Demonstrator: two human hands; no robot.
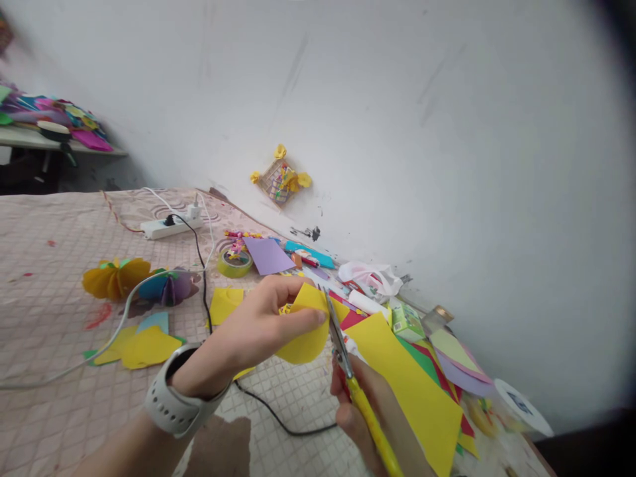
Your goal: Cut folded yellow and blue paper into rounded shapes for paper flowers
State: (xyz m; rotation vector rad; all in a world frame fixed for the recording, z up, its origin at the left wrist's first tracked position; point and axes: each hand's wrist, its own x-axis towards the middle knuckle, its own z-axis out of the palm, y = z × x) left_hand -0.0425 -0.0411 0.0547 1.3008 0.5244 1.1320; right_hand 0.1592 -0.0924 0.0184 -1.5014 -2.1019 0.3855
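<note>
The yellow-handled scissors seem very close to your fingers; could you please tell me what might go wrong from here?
The scissors point right beside the fingertips of the left hand holding the yellow paper, so a slip might nick them. The black cable lying beneath the hands could also snag a wrist.
</note>
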